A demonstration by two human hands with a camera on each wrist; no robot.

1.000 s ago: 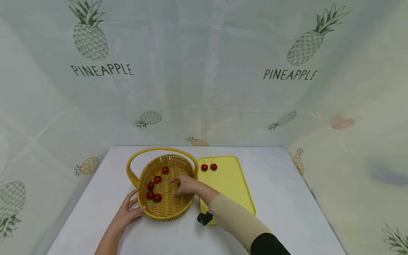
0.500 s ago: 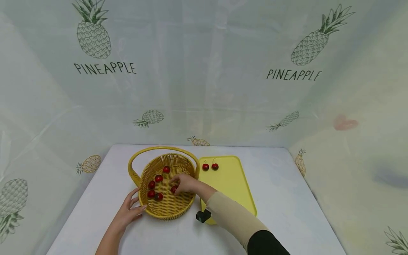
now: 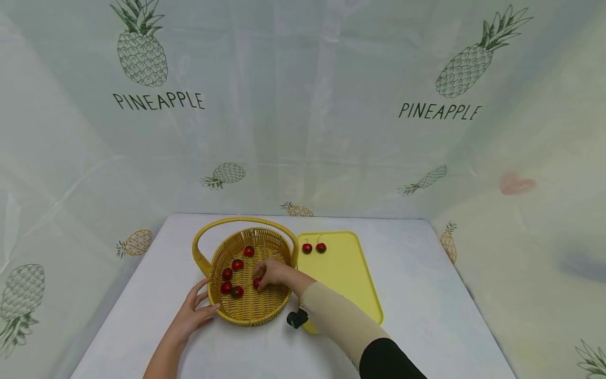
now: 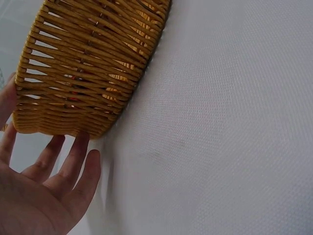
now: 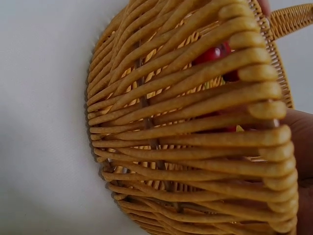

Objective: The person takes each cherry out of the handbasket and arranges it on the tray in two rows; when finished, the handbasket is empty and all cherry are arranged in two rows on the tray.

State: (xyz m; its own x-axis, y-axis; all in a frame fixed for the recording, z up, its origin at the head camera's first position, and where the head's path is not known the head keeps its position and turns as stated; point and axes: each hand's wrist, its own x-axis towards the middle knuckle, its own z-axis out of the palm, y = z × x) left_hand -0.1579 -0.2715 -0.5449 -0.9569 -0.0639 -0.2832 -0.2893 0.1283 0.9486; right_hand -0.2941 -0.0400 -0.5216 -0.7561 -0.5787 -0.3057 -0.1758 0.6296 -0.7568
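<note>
A round yellow wicker basket (image 3: pixel 251 316) with a tall arched handle stands on the table, several dark red cherries (image 3: pixel 238 265) lying inside it. My right hand (image 3: pixel 274 275) reaches down into the basket and pinches one cherry (image 3: pixel 257 282) between thumb and fingers, close above the woven bottom. Through the weave in the right wrist view I see red cherries (image 5: pixel 212 54) and, at the right edge, part of my hand (image 5: pixel 299 139). My left hand (image 3: pixel 189 317) touches the basket's left side with spread, fairly straight fingers (image 4: pixel 73 161).
Right of the basket lies a yellow tray (image 3: pixel 347 268), with two stemmed cherries (image 3: pixel 314 247) near its far left corner. My right forearm crosses above the tray's near left part. A black device (image 3: pixel 297 318) sits at the right wrist. A pineapple-printed sheet (image 3: pixel 303 131) hangs behind the white table (image 3: pixel 426 295).
A cherry hidden one second ago now shows at my right fingertips, shifted slightly left since half a second ago. The right fingers have drawn together around it. My left hand stays at the basket.
</note>
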